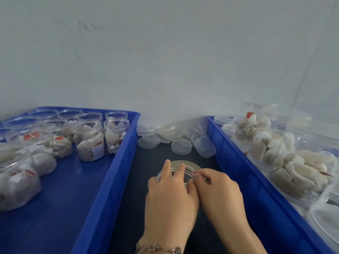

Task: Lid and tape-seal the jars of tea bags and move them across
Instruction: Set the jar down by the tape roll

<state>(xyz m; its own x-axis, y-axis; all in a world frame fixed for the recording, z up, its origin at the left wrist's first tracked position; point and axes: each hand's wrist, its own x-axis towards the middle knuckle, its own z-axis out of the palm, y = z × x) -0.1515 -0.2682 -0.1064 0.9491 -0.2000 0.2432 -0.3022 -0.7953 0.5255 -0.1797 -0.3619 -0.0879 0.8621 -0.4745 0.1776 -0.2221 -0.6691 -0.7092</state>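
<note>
Our left hand [169, 189] grips the jar [180, 173] on the worktop [132, 208]; our right hand [218, 187] pinches at its rim, before the tape roll [190, 165].

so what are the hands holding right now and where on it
Both hands, left hand and right hand, grip the clear tape roll at its near rim.
</note>
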